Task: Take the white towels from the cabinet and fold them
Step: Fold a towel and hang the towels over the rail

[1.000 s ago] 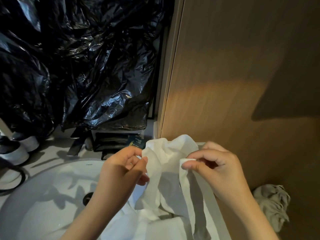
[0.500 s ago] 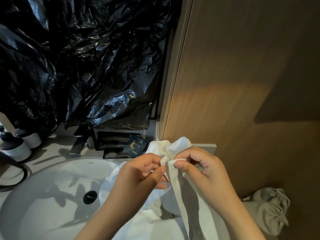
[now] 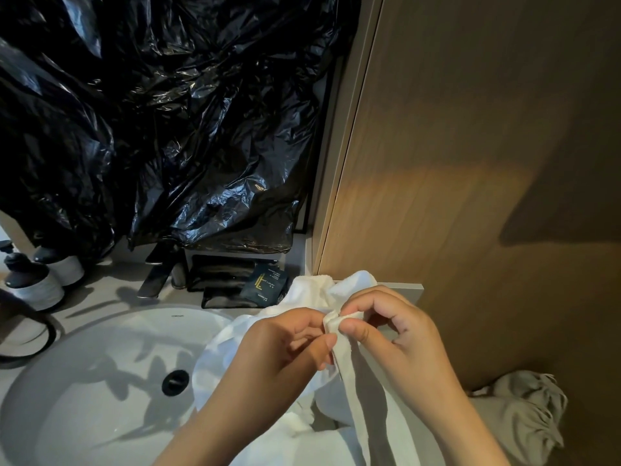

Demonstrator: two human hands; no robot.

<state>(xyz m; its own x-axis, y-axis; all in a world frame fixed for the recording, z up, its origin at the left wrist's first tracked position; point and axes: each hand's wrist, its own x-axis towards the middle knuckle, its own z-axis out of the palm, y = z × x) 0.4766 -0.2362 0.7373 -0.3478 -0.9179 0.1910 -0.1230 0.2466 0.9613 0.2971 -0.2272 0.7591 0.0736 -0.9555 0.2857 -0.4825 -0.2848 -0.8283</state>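
White crumpled cloth towel (image 3: 309, 290), lower centre: my left grip (image 3: 285, 351) and right grip (image 3: 400, 341) pinch its corners together; first fold in hand, I judge; next, even the edges

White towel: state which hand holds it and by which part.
Both the left hand and right hand pinch the white towel at one bunched edge.

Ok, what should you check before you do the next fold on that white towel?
1. Right hand pinches a corner of the white towel: ok.
2. Left hand pinches the towel right beside it: ok.
3. Two corners matched up: cannot tell, fingers hide them.
4. Towel hangs smooth: not ok, it is bunched.
5. Towel clear of the sink: not ok, it drapes over the rim.
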